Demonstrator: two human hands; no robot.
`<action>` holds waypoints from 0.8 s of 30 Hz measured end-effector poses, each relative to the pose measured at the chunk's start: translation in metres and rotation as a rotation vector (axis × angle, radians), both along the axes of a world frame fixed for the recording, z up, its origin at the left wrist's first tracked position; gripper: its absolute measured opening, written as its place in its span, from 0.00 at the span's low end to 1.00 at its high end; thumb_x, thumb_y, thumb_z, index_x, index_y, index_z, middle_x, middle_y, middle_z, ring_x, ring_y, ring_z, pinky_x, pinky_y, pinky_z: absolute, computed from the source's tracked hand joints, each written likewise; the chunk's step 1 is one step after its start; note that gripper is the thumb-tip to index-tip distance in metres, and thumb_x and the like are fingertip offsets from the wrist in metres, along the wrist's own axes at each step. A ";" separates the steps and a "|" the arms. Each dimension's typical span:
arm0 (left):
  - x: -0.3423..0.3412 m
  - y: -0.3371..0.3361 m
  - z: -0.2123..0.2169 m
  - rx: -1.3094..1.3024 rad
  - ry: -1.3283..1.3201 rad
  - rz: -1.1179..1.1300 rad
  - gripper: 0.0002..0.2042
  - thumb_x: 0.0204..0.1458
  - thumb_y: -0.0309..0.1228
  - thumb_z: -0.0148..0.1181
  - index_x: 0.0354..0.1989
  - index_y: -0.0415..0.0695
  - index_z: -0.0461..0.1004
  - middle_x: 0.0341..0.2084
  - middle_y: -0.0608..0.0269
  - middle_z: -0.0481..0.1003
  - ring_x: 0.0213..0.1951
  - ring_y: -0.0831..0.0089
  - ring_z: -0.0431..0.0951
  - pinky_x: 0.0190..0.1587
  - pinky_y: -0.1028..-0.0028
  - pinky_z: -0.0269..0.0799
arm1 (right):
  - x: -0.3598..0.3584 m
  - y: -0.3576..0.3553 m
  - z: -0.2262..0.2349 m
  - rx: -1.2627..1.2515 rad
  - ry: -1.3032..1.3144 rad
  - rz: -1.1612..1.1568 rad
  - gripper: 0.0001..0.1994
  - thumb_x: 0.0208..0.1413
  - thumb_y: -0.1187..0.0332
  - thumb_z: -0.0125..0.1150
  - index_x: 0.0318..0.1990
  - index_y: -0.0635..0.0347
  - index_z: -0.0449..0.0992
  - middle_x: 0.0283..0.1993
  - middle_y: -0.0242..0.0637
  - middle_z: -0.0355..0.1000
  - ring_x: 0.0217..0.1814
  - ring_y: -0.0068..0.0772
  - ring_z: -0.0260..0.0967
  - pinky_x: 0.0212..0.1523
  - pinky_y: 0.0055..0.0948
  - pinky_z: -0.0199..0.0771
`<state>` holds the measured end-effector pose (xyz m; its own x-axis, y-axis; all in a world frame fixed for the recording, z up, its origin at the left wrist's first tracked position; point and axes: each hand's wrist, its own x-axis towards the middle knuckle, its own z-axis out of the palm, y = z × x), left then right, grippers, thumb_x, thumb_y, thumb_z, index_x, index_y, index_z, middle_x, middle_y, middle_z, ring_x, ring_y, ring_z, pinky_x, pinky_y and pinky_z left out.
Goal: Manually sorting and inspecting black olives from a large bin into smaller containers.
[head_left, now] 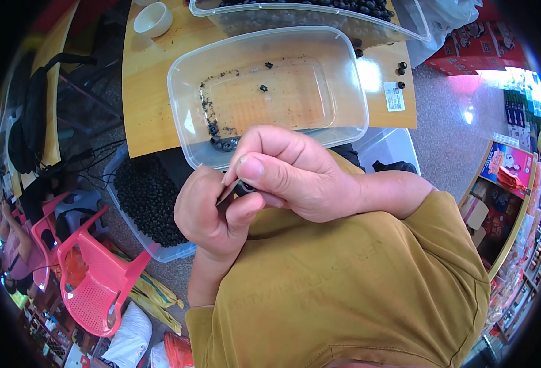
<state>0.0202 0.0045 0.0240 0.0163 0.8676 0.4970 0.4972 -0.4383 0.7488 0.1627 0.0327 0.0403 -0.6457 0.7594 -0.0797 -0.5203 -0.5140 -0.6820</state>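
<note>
My left hand [206, 211] and my right hand [298, 175] meet in front of my chest, over the near edge of a translucent plastic tub [360, 92]. Pinched between their fingertips is a small black ring-shaped part [243, 188], mostly covered by my fingers. A thin flat edge shows beside it at my left fingers; I cannot tell what it is. Inside the tub lie several similar black parts [224, 145] in the near left corner, along with dark crumbs and two small black scraps [263, 88].
Another clear tub [246, 21] full of black parts stands at the table's far side, near a white bowl [153, 20]. Loose black parts [401, 72] and a white label [394, 97] lie right. A filled bin [148, 202] and pink chair [95, 288] are at left.
</note>
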 end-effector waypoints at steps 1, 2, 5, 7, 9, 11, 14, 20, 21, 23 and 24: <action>0.001 0.000 0.001 -0.007 -0.011 0.002 0.21 0.48 0.47 0.55 0.18 0.41 0.63 0.10 0.63 0.57 0.12 0.69 0.58 0.15 0.74 0.52 | 0.000 0.000 -0.001 0.000 0.000 0.000 0.10 0.61 0.64 0.43 0.36 0.60 0.68 0.23 0.24 0.60 0.20 0.11 0.48 0.20 0.13 0.50; 0.001 0.000 0.002 -0.014 -0.021 0.004 0.21 0.49 0.47 0.54 0.19 0.40 0.64 0.11 0.63 0.58 0.13 0.69 0.59 0.16 0.74 0.53 | -0.001 0.000 -0.001 -0.013 0.012 -0.004 0.10 0.60 0.63 0.44 0.36 0.60 0.68 0.23 0.24 0.60 0.20 0.11 0.48 0.20 0.13 0.50; 0.004 -0.003 0.000 -0.092 -0.204 0.009 0.20 0.51 0.45 0.53 0.21 0.38 0.66 0.13 0.61 0.61 0.15 0.70 0.61 0.17 0.74 0.54 | 0.000 0.000 0.002 -0.043 0.033 0.007 0.10 0.60 0.64 0.44 0.36 0.59 0.68 0.24 0.24 0.61 0.20 0.12 0.48 0.20 0.14 0.50; 0.003 -0.007 -0.002 -0.136 -0.272 0.014 0.19 0.52 0.44 0.52 0.22 0.38 0.66 0.14 0.60 0.62 0.15 0.69 0.61 0.18 0.74 0.55 | 0.000 0.001 0.003 -0.059 0.043 0.019 0.09 0.60 0.64 0.44 0.36 0.59 0.68 0.24 0.24 0.61 0.20 0.12 0.49 0.20 0.14 0.50; 0.001 -0.008 -0.003 -0.177 -0.340 0.011 0.19 0.53 0.43 0.50 0.23 0.37 0.67 0.15 0.59 0.63 0.16 0.69 0.62 0.19 0.74 0.56 | 0.001 0.000 0.002 -0.023 0.057 0.030 0.09 0.60 0.65 0.44 0.37 0.60 0.68 0.25 0.24 0.61 0.20 0.12 0.49 0.20 0.14 0.50; 0.000 -0.007 -0.003 -0.165 -0.303 -0.027 0.18 0.54 0.42 0.49 0.23 0.37 0.67 0.16 0.58 0.65 0.17 0.67 0.65 0.20 0.74 0.59 | 0.001 0.000 0.003 -0.010 0.070 0.020 0.09 0.60 0.65 0.44 0.37 0.60 0.68 0.25 0.24 0.60 0.21 0.12 0.49 0.21 0.14 0.51; -0.004 -0.005 -0.001 -0.094 -0.194 -0.064 0.19 0.55 0.42 0.47 0.23 0.37 0.67 0.17 0.57 0.66 0.19 0.66 0.67 0.21 0.74 0.61 | 0.001 0.001 0.003 -0.001 0.074 0.021 0.09 0.60 0.65 0.44 0.37 0.60 0.67 0.25 0.24 0.60 0.21 0.13 0.49 0.21 0.14 0.51; 0.002 -0.005 0.000 -0.120 -0.220 -0.016 0.20 0.56 0.43 0.46 0.24 0.37 0.66 0.16 0.58 0.66 0.18 0.67 0.66 0.21 0.74 0.60 | 0.001 0.002 -0.001 -0.054 0.109 0.035 0.09 0.60 0.64 0.44 0.36 0.60 0.67 0.26 0.26 0.61 0.23 0.13 0.50 0.24 0.14 0.53; 0.002 -0.005 0.000 -0.184 -0.243 -0.008 0.19 0.56 0.43 0.45 0.24 0.37 0.66 0.15 0.59 0.66 0.17 0.68 0.65 0.20 0.74 0.59 | 0.002 0.004 0.001 -0.041 0.106 0.027 0.09 0.60 0.64 0.44 0.36 0.60 0.67 0.26 0.26 0.61 0.23 0.13 0.50 0.24 0.14 0.53; 0.003 -0.004 0.000 -0.187 -0.248 -0.001 0.19 0.56 0.42 0.45 0.23 0.37 0.65 0.14 0.61 0.65 0.16 0.70 0.64 0.19 0.75 0.57 | 0.004 0.007 0.004 -0.039 0.072 0.030 0.09 0.60 0.65 0.45 0.36 0.60 0.67 0.26 0.25 0.61 0.23 0.13 0.51 0.23 0.14 0.54; 0.004 -0.003 -0.002 -0.178 -0.259 -0.011 0.18 0.56 0.41 0.45 0.22 0.37 0.64 0.14 0.61 0.65 0.16 0.71 0.64 0.19 0.76 0.57 | 0.007 0.010 0.007 -0.032 0.071 0.025 0.09 0.60 0.65 0.45 0.36 0.60 0.67 0.26 0.25 0.61 0.23 0.13 0.51 0.23 0.14 0.54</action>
<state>0.0241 0.0013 0.0224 -0.0812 0.9418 0.3263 0.2762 -0.2933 0.9152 0.1696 0.0427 0.0473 -0.6691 0.7410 -0.0572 -0.5535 -0.5482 -0.6269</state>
